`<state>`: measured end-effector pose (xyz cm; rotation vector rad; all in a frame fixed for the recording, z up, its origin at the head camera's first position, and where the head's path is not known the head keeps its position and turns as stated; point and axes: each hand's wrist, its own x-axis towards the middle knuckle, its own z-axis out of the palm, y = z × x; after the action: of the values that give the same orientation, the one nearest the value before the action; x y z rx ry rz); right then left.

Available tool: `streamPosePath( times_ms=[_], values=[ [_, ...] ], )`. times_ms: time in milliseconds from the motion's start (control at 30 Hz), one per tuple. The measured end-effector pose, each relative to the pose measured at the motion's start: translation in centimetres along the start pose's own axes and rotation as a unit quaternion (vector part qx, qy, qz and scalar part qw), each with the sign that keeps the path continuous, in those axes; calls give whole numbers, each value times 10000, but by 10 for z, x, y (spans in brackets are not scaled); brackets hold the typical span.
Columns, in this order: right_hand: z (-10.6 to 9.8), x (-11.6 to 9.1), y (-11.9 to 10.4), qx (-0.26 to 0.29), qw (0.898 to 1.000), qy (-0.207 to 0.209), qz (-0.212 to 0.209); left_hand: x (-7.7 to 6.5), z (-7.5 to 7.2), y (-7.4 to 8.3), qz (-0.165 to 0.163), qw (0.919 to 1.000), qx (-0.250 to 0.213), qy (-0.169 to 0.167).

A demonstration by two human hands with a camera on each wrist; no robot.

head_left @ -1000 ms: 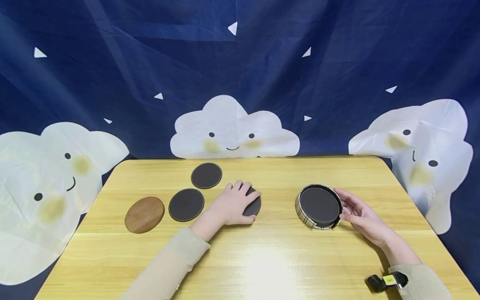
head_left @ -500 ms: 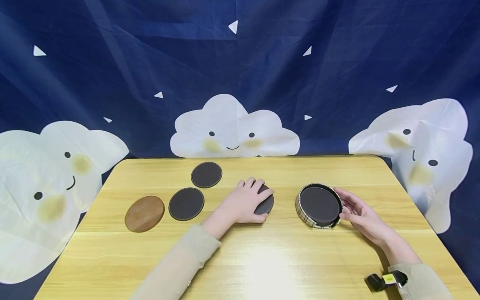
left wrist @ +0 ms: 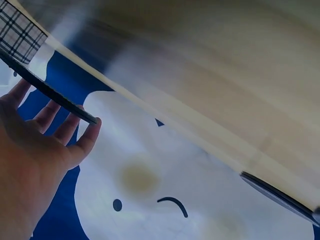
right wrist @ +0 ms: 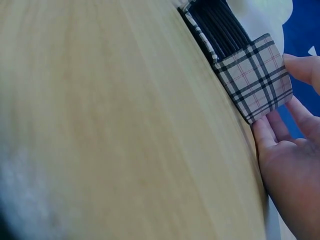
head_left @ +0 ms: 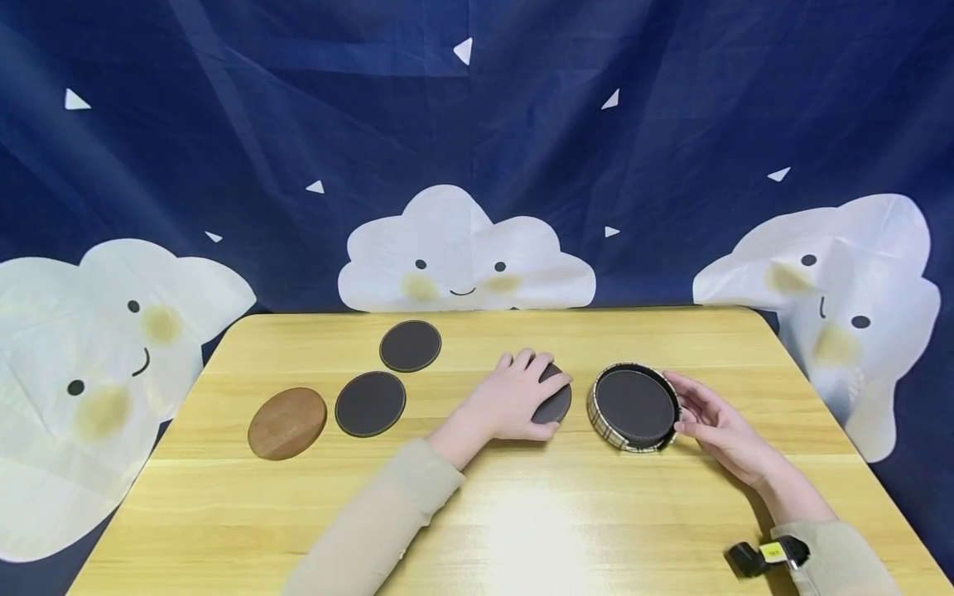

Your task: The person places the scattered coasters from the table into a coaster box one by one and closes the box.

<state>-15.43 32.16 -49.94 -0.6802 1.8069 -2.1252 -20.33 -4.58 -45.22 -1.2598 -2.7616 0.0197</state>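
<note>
My left hand (head_left: 514, 403) grips a round black coaster (head_left: 555, 406) from above, fingers spread along its edge. The left wrist view shows that coaster (left wrist: 50, 92) edge-on against the fingertips, just short of the plaid holder (left wrist: 20, 37). To its right on the table stands the round plaid coaster holder (head_left: 609, 430), with a black coaster (head_left: 635, 404) on top inside. Through the holder's side slot, several stacked coasters (right wrist: 220, 27) show in the right wrist view. My right hand (head_left: 719, 426) holds the holder's right side between thumb and fingers.
Two more black coasters, a far one (head_left: 411, 346) and a nearer one (head_left: 370, 404), lie flat left of my left hand. A brown round coaster (head_left: 287, 424) lies at the far left of the wooden table (head_left: 566, 513). Behind hangs a blue cloud-print cloth (head_left: 522, 124).
My left hand has moved right with the black coaster, closing much of the gap to the plaid holder. The right hand and holder have stayed in place.
</note>
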Motion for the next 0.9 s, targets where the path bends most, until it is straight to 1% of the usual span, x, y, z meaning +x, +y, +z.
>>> streamPosePath(
  times_ms=[133, 267, 367, 767, 900],
  values=[
    [0, 0, 0, 11, 10000, -34, 11, 7, 0, 5, 29, 10000, -6, 54],
    [0, 0, 0, 7, 10000, -20, -13, 12, -3, 10, 60, 9999, -46, 152],
    [0, 0, 1, 1, 10000, 0, -33, 17, -6, 14, 83, 9998, -25, 167],
    [2, 1, -1, -2, 10000, -25, -90, 41, -14, 38, 198, 9994, 248, 101],
    [2, 1, -1, -30, 10000, -22, -72, 50, -15, 47, 237, 9992, 331, -2]
  ],
)
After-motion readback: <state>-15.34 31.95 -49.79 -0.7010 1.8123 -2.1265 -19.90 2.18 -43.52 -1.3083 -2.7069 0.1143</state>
